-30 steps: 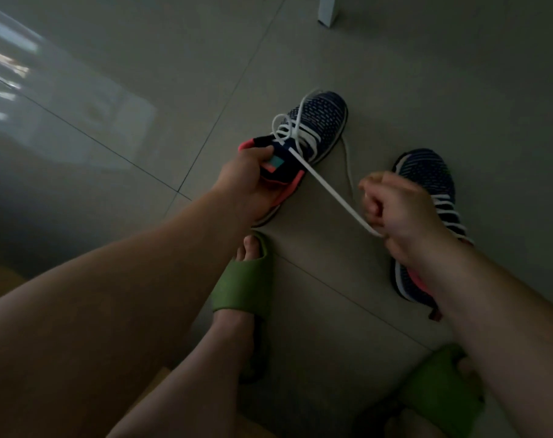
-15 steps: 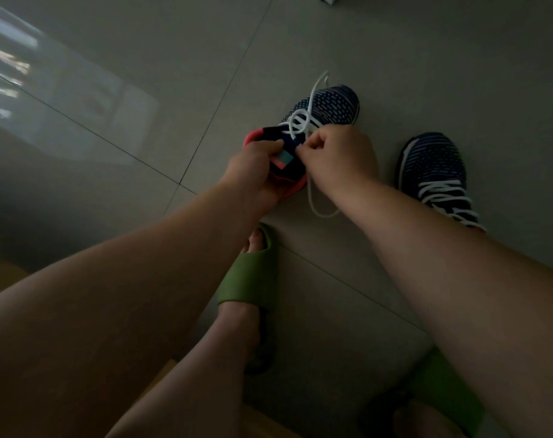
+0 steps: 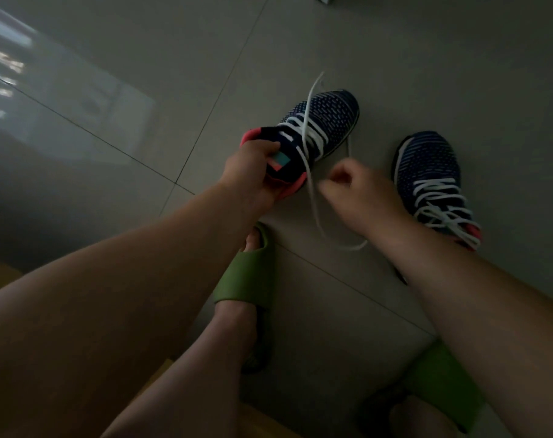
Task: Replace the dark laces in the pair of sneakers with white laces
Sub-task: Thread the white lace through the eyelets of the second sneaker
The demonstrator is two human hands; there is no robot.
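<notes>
The left hand [image 3: 253, 175], at the centre of the frame, makes a firm grip: its fingers curl round the heel collar of the dark knitted sneaker with the coral heel lining [image 3: 313, 128], tipping the heel up off the grey tiled floor [image 3: 142, 74] while the toe points to the upper right. The right hand [image 3: 360, 191], just right of that shoe, is blurred; its fingers look curled as if pinching the flat white lace [image 3: 311, 191], but whether the grip truly has the lace I cannot tell. The lace already crosses several eyelets, one loose end trailing up past the toe, the other hanging down in a loop below the right hand.

The step in hand appears to be drawing the lace through an upper eyelet. To do it well, the left hand should hold the heel steady while the right pulls along the line of the eyelet, keeping the lace flat and untwisted, then evens both ends. The risk is a twisted or lopsided lace.

The second dark knitted sneaker [image 3: 430, 172], right of frame, rests on the floor already wearing white laces. Two green foam slides [image 3: 246, 273] sit on the person's feet, lower in frame
</notes>
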